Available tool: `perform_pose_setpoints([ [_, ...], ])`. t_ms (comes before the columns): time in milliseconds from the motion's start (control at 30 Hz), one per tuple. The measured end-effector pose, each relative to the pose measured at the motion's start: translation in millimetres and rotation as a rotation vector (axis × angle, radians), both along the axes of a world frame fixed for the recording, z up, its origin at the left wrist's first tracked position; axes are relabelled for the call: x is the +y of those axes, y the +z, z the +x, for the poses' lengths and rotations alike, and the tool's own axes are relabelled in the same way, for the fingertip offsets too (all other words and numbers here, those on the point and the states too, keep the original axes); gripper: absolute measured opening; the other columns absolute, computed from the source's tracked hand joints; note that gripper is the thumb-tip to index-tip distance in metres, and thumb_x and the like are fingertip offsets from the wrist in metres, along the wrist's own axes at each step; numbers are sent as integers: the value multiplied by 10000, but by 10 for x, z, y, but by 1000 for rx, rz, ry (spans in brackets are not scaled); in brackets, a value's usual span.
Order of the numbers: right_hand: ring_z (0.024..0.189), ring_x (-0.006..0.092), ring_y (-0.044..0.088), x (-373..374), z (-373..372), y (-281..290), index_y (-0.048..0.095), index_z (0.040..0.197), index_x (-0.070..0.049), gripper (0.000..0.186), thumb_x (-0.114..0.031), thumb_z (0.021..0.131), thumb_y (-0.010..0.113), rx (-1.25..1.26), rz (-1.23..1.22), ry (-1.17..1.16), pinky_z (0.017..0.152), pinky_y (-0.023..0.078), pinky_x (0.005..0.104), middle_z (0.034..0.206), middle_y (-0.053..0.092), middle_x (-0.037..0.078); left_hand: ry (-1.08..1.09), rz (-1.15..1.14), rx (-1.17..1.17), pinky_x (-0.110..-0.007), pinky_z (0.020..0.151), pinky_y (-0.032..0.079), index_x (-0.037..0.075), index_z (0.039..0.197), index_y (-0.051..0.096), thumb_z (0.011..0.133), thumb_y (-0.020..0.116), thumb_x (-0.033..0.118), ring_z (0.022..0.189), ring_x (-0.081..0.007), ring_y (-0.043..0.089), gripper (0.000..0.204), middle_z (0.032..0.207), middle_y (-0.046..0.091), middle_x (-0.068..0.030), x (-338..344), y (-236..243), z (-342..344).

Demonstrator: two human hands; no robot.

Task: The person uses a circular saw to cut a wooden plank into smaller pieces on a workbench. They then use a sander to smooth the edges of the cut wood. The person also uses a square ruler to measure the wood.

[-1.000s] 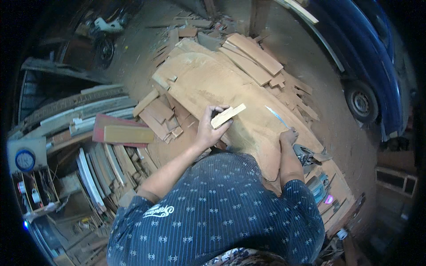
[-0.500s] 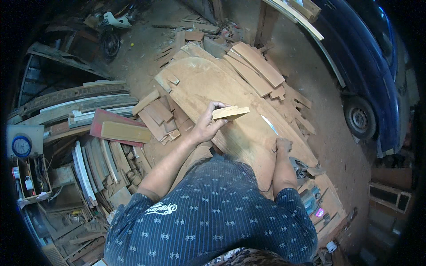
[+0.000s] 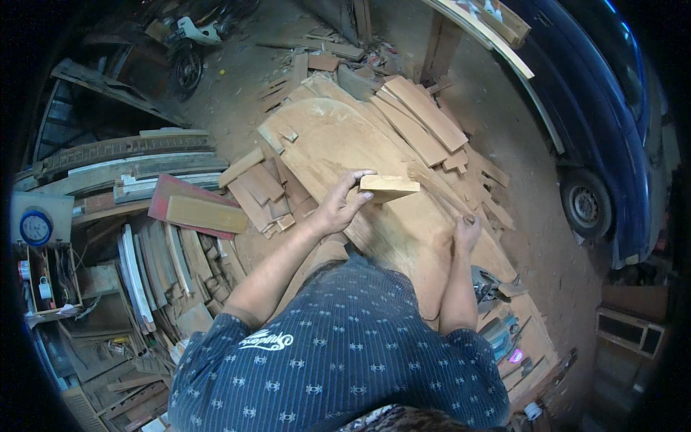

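left hand (image 3: 338, 209) grips a wood block (image 3: 387, 188) over the slab (image 3: 345, 144) — right hand (image 3: 466, 232) rests curled on it; dirt floor (image 3: 237, 86), car (image 3: 604, 129) beside.

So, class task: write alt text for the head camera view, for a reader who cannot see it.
Seen from above, a person's left hand holds a small wooden block over a large curved wooden board, while the right hand rests on it. Stacked wood offcuts and a blue car surround them.

One wooden block (image 3: 389, 189), one large board (image 3: 360, 165), one car (image 3: 597, 108), one clock (image 3: 34, 227)

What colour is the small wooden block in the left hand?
Pale tan, bare wood: the small wooden block held by the left hand, seen in the head view.
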State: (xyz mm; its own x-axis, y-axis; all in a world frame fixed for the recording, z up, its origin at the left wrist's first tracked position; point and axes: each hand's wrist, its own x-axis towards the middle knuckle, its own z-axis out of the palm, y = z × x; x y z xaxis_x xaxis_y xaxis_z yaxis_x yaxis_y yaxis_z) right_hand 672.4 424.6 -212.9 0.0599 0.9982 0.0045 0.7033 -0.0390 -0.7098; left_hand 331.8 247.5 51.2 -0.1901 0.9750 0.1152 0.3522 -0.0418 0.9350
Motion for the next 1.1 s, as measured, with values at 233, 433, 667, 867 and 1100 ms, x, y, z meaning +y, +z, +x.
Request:
perform_pose_setpoints([
  [233, 746, 146, 633, 226, -330, 1739, 600, 1056, -34, 128, -114, 988, 673, 530, 127, 275, 666, 518, 304, 843, 629, 36, 45, 35, 3, -390, 1109, 454, 71, 1413, 465, 1041, 604, 89, 1280, -237, 569, 398, 1323, 586, -126, -30, -97, -76],
  [433, 603, 104, 611, 215, -190, 2512, 571, 1080, -71, 181, -213, 1021, 667, 974, -289, 62, 519, 529, 270, 777, 620, 24, 108, 114, -54, -375, 1071, 485, 66, 1342, 481, 1022, 622, 30, 1241, -213, 602, 352, 1301, 609, -115, 26, -241, -62],
  [667, 592, 109, 611, -2, -25, 2648, 591, 953, -86, 194, -255, 1019, 660, 1081, -529, 220, 469, 519, 269, 762, 617, 25, 155, 87, -103, -374, 1054, 483, 51, 1308, 470, 1030, 607, 26, 1233, -199, 596, 312, 1298, 600, -107, 47, -260, -69],
  [867, 569, 107, 606, -22, -38, 2643, 585, 945, -87, 211, -270, 1015, 662, 988, -520, 214, 466, 517, 267, 750, 623, 25, 145, 141, -87, -370, 1058, 471, 57, 1293, 430, 1036, 592, 26, 1228, -192, 586, 305, 1262, 601, -100, 93, -265, -75],
  [1100, 566, 104, 606, 25, -80, 2644, 581, 962, -88, 222, -285, 1009, 669, 936, -508, 244, 469, 522, 266, 743, 620, 25, 164, 134, -94, -384, 1066, 489, 35, 1298, 490, 1027, 633, 80, 1216, -214, 605, 310, 1263, 590, -124, 75, -328, -106],
])
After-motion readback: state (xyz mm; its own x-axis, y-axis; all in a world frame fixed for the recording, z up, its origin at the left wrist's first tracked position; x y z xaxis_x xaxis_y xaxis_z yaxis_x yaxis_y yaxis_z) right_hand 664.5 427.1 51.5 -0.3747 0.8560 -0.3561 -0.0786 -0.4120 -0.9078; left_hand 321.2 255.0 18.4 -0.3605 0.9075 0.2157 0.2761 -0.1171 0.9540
